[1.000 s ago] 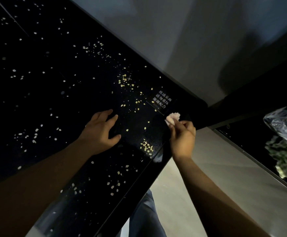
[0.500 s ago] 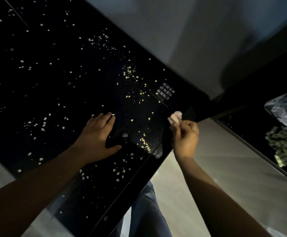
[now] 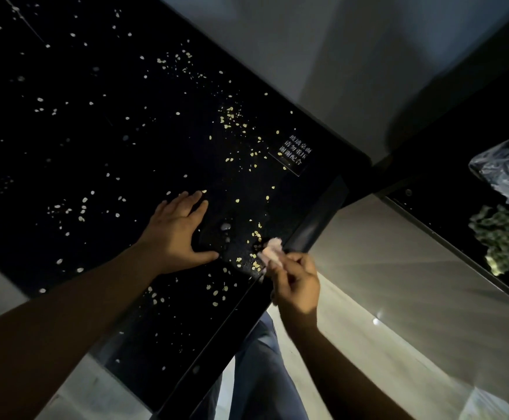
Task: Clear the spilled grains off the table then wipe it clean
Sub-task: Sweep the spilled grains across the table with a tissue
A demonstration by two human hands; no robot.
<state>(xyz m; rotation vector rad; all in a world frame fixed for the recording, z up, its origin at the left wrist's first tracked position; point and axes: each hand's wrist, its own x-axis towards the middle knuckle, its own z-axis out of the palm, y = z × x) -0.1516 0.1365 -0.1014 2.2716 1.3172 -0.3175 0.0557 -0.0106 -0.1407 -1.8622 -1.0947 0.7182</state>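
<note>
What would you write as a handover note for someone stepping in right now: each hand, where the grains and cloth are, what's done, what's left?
Left hand: open, flat on the table.
Right hand: fingers pinch a small pink cloth at the table's near edge.
Grains: scattered over most of the table, with a cluster beside the cloth.
Done: little; no area looks cleared.
Left: gather and remove all grains, then wipe the table.

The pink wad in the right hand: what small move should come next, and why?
Probably a short sweep of the pink wad, pinched by the right hand, through the grains clustered just beside it near the edge of the table, to gather them. The left hand lies flat close by and could act as a stop.
</note>
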